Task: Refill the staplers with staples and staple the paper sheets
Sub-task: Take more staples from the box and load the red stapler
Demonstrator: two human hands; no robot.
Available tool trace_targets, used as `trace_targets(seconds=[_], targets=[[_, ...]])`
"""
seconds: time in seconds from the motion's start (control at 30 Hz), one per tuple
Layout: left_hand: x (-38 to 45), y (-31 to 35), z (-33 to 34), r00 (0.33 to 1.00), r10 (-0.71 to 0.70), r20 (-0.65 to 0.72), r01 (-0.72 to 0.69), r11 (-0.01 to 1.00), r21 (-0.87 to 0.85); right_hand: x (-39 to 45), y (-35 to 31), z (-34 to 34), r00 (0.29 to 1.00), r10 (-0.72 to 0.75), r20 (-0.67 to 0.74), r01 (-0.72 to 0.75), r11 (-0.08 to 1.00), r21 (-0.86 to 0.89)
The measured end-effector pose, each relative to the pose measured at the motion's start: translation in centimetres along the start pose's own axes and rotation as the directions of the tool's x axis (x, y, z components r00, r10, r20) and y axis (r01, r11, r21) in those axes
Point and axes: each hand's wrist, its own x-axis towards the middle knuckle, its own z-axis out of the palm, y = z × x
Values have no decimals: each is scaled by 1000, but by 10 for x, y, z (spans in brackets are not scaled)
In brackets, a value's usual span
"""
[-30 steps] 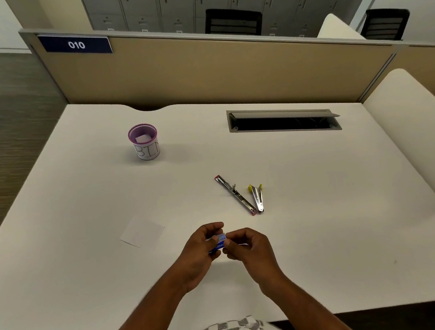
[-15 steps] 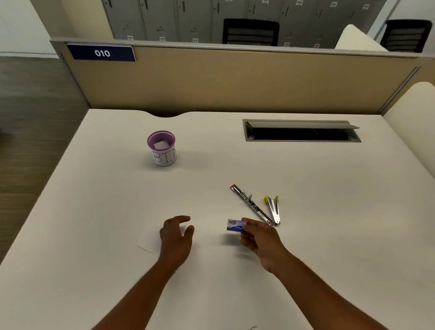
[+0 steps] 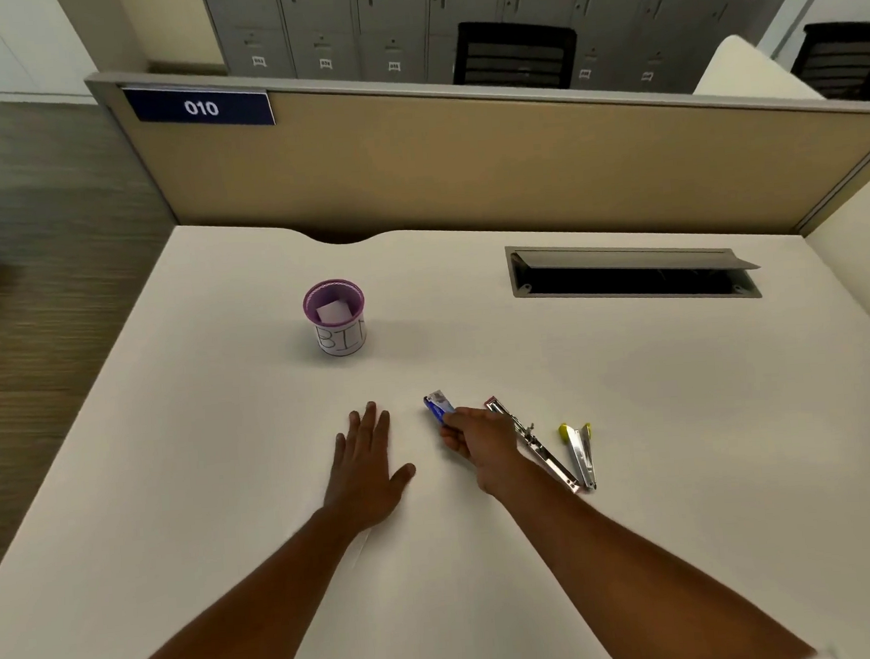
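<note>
My right hand (image 3: pixel 474 442) pinches a small blue staple box (image 3: pixel 439 406) just above the white desk (image 3: pixel 686 414). Right of that hand lies a pink stapler (image 3: pixel 538 443), swung open flat, partly hidden by my wrist. A smaller yellow-tipped stapler (image 3: pixel 580 453) lies beside it, touching at the near end. My left hand (image 3: pixel 365 465) lies flat on the desk with fingers straight, pressing on a white paper sheet (image 3: pixel 358 545) whose edge shows faintly by my wrist.
A purple-rimmed cup marked BIN (image 3: pixel 336 318) stands further back on the left, with a paper scrap inside. An open cable hatch (image 3: pixel 632 274) is set into the desk at the back right. A beige partition (image 3: pixel 462 162) closes off the far edge.
Both hands held the blue box together a second ago. My left hand let go, moved left and flattened onto the paper sheet. My right hand carried the box forward.
</note>
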Motion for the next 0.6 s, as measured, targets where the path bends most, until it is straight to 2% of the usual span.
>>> trace_targets(seconds=[0.2, 0.37, 0.6], targets=[[11, -4, 12, 999, -7, 54, 0, 991, 131, 33, -22, 40, 998, -35, -52, 33, 998, -48], [14, -3, 13, 996, -24, 80, 11, 987, 161, 54, -30, 66, 989, -88, -121, 67, 984, -167], [13, -4, 12, 992, -42, 122, 20, 984, 175, 75, -49, 90, 978, -151, -145, 105, 954, -282]])
